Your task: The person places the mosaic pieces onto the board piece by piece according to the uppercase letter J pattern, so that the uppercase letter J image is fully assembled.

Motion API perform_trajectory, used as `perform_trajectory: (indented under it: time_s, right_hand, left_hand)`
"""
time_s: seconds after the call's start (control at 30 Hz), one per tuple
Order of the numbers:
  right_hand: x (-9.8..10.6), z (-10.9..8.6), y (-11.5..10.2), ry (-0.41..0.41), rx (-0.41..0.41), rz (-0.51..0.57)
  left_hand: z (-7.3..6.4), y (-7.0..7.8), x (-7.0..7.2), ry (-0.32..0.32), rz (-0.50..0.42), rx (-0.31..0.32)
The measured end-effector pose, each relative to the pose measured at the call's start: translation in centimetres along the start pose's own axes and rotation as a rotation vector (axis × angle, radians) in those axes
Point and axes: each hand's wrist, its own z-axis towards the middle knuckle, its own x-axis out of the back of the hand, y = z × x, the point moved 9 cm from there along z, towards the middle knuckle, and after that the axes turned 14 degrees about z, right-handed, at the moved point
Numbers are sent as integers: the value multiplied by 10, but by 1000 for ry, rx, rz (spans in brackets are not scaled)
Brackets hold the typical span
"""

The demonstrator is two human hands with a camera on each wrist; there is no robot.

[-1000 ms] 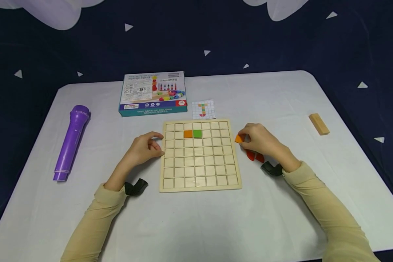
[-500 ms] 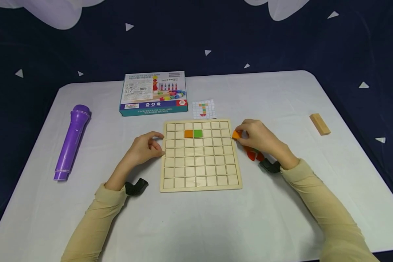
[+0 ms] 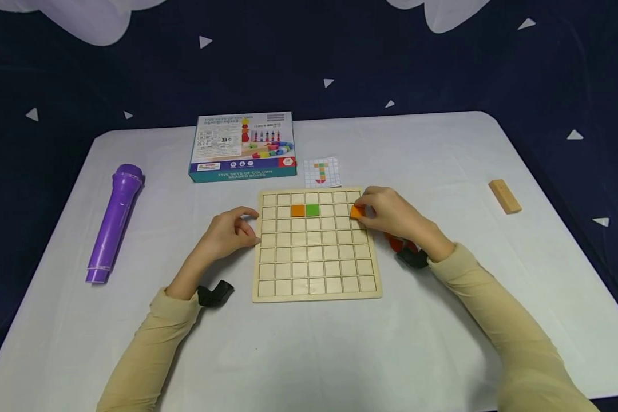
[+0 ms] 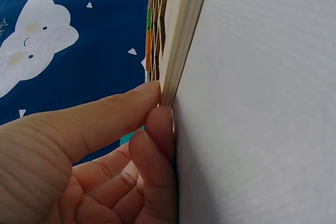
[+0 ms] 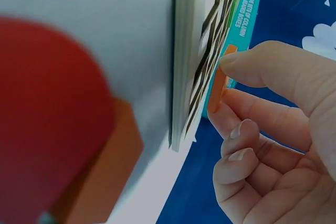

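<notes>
A pale wooden grid board (image 3: 300, 254) lies on the white table. Its second row from the back holds an orange square tile (image 3: 297, 210) and, beside it, a green square tile (image 3: 312, 210). At the board's left edge is my left hand (image 3: 228, 233), thumb and a fingertip spread apart against the side. My right hand (image 3: 393, 214) pinches another orange tile (image 3: 357, 212) between thumb and finger, over the board's right edge. Close below that wrist lie red curved pieces (image 3: 395, 243), partly hidden by the hand; the right wrist view shows an orange piece (image 5: 107, 163) among them.
Behind the board lies a small pattern card (image 3: 321, 171), with a toy box (image 3: 242, 147) to its left. A purple microphone-shaped tube (image 3: 114, 223) rests at the left. On the right is a small wooden block (image 3: 504, 196). Dark curtain hangs behind the table.
My right hand has moved left with the orange tile, from just outside the board to over its right edge. My left hand stays at the board's left side.
</notes>
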Motion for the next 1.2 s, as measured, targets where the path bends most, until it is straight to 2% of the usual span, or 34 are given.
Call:
perform_trajectory:
  time_s: [0.53, 1.2]
  right_hand:
    - [-10, 26, -16, -32, 79, -10]
    - [-24, 43, -24, -108, 110, -33]
  left_hand:
    - [0, 2, 1, 5, 3, -9]
    - [0, 0, 1, 3, 2, -8]
